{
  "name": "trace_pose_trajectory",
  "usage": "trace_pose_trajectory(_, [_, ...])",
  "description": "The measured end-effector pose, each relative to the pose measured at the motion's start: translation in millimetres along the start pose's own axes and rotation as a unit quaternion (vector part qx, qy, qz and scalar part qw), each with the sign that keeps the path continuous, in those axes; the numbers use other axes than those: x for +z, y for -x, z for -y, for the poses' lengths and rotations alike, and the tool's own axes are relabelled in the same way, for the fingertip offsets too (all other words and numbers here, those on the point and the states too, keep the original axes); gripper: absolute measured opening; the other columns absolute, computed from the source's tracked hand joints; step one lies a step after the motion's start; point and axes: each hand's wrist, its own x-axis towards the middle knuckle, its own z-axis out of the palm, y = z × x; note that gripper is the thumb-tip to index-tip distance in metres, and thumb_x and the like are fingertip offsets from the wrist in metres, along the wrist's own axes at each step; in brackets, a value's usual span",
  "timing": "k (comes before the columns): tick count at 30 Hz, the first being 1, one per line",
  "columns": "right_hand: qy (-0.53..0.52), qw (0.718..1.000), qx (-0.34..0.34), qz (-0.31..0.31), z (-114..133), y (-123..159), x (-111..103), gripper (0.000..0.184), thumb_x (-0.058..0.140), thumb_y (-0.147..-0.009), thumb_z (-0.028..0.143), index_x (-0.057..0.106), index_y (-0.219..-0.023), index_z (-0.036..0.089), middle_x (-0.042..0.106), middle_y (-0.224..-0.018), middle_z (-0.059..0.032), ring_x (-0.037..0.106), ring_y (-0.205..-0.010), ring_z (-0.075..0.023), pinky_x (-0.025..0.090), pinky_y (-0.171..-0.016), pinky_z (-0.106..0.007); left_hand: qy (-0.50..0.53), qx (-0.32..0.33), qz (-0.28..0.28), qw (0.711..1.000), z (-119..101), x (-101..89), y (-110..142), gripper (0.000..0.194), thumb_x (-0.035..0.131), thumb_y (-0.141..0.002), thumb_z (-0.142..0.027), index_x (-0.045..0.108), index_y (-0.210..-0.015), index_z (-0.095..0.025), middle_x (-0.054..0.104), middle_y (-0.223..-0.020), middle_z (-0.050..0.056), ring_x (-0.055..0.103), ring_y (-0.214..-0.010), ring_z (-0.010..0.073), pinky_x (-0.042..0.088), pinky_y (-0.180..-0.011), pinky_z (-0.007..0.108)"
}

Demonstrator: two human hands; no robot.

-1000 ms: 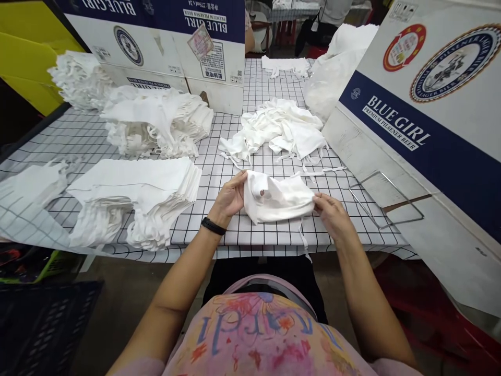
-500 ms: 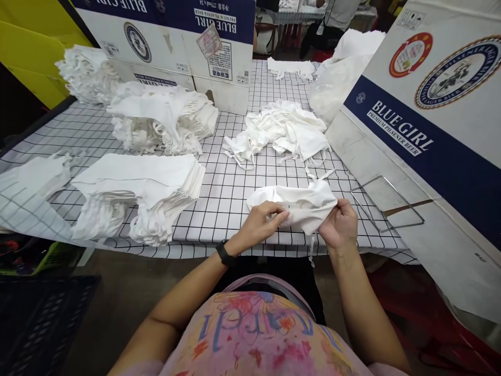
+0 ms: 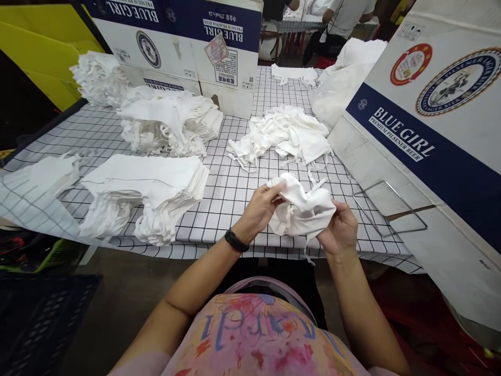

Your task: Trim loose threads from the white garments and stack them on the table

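Left hand (image 3: 258, 209): had moved leftward and away from the body since the earlier frame, raising the edge of the cloth (image 3: 301, 198); its thumb and fingers pinched that left edge.
Cloth axis: ran crosswise between the hands, above the near side of the table (image 3: 230, 193), rightward from the left fingertips.
Right hand (image 3: 341, 230): closed on the right end, fingertips partly hidden.
Nearer hand: neither; both touched the cloth.
Pile (image 3: 289, 133): lay just beyond.
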Motion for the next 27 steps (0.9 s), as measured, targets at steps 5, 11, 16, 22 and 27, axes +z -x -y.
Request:
trace_pose_trajectory(5, [-0.094,0.992,-0.035,-0.083,6.2,-2.2,-4.9,0.011,0.07,-0.083,0.038,0.068,-0.078,0.028,0.068,-0.081,0.0002,0.068,-0.087,-0.0218,0.059,-0.09,-0.037,0.084,0.09,-0.045,0.991,-40.2,6.1,-3.6,0.007,0.074,-0.082,-0.014,0.068,-0.08,-0.015,0.07,-0.086,0.001,0.065,-0.089,0.0121,0.053,-0.085,0.023])
trace_pose_trajectory(11, [0.017,0.996,-0.079,-0.044,18.4,-11.2,-10.3,0.027,0.071,-0.088,0.049,0.063,-0.079,0.025,0.061,-0.085,-0.001,0.063,-0.086,-0.0199,0.056,-0.083,-0.032,0.097,0.047,0.002,0.994,-69.9,15.3,1.4,0.004,0.067,-0.089,-0.016,0.068,-0.093,-0.014,0.073,-0.089,0.003,0.068,-0.084,0.0153,0.06,-0.079,0.028])
trace_pose_trajectory(16, [0.083,0.991,-0.07,-0.072,21.8,-24.0,-8.6,0.034,0.079,-0.083,0.053,0.062,-0.077,0.023,0.059,-0.078,0.0009,0.057,-0.071,-0.0144,0.05,-0.065,-0.024,0.066,0.033,0.034,0.997,-77.3,24.2,1.5,0.006,0.068,-0.092,-0.02,0.066,-0.09,-0.015,0.067,-0.077,0.001,0.062,-0.065,0.011,0.054,-0.063,0.024])
trace_pose_trajectory(22, [0.121,0.991,-0.014,-0.053,30.1,-23.4,0.4,0.038,0.082,-0.079,0.058,0.065,-0.077,0.023,0.062,-0.071,0.0008,0.052,-0.057,-0.0131,0.044,-0.049,-0.024,0.017,0.056,0.032,0.998,-83.7,29.1,-3.1,0.016,0.077,-0.088,-0.027,0.066,-0.088,-0.015,0.065,-0.075,-0.001,0.062,-0.067,0.0115,0.052,-0.064,0.025])
trace_pose_trajectory(27, [0.087,0.996,0.012,-0.003,35.0,-18.6,-3.2,0.042,0.088,-0.071,0.057,0.067,-0.091,0.026,0.064,-0.069,0.0024,0.053,-0.052,-0.0135,0.045,-0.045,-0.025,-0.017,0.094,0.064,0.993,-92.4,27.6,-7.8,0.024,0.084,-0.078,-0.015,0.071,-0.097,-0.015,0.074,-0.091,0.001,0.068,-0.081,0.013,0.055,-0.074,0.025])
